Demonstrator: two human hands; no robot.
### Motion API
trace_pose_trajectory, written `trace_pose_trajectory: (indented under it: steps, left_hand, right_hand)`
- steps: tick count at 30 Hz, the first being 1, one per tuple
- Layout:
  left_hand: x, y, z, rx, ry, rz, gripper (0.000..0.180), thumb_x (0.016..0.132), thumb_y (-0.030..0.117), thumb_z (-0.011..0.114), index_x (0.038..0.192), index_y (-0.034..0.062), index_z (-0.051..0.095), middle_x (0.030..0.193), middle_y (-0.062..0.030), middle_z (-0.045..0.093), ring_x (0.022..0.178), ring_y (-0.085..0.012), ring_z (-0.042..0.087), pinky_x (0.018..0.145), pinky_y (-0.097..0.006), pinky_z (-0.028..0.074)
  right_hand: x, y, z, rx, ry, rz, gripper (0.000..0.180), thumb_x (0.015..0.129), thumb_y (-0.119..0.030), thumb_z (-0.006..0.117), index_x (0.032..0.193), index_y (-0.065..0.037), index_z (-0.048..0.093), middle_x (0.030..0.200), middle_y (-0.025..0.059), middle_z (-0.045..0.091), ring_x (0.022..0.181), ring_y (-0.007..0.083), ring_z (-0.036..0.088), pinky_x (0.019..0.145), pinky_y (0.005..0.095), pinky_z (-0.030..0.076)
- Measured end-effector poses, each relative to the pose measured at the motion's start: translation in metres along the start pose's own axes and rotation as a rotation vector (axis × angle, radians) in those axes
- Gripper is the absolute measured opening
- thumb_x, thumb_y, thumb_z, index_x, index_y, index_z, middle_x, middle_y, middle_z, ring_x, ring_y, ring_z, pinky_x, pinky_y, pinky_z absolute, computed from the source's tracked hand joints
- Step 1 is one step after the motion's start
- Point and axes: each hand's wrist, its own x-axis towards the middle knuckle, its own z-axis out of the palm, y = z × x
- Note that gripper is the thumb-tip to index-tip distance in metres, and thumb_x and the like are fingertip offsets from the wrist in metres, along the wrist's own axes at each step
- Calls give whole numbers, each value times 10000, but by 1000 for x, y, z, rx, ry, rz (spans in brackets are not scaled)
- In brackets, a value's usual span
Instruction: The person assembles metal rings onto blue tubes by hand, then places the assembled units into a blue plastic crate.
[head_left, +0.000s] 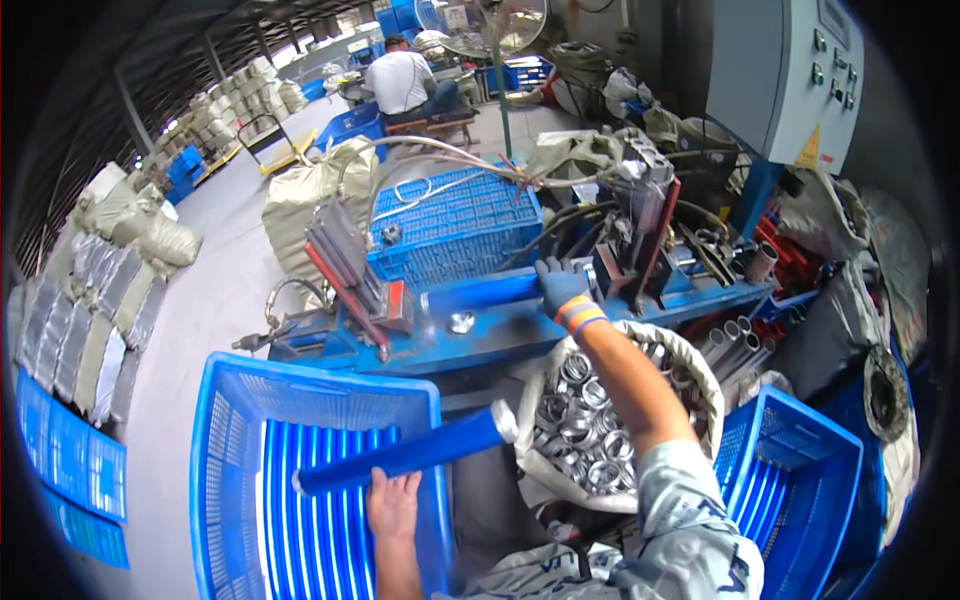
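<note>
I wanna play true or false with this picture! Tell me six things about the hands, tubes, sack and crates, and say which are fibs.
1. The left hand touches a slanted blue tube. True.
2. Both hands are bare. False: the right hand wears a dark glove.
3. The sack holds metal rings. True.
4. The sack is black. False: it is pale.
5. More blue tubes lie in the left crate. True.
6. The left crate is red. False: it is blue.
</note>
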Motion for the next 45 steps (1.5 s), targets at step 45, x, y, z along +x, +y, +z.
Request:
trace_pose_trajectory:
  steps: [45]
  left_hand:
    - [399,-215,204,430,76,-351,966,1010,664,861,1688,73,507,1659,-309,612,1529,-453,638,1243,-627,520]
  right_hand:
    - [-861,273,-165,282,557,1347,772,1013,-130,892,1697,-33,548,1457,126,747,1279,281,713,1212,427,552]
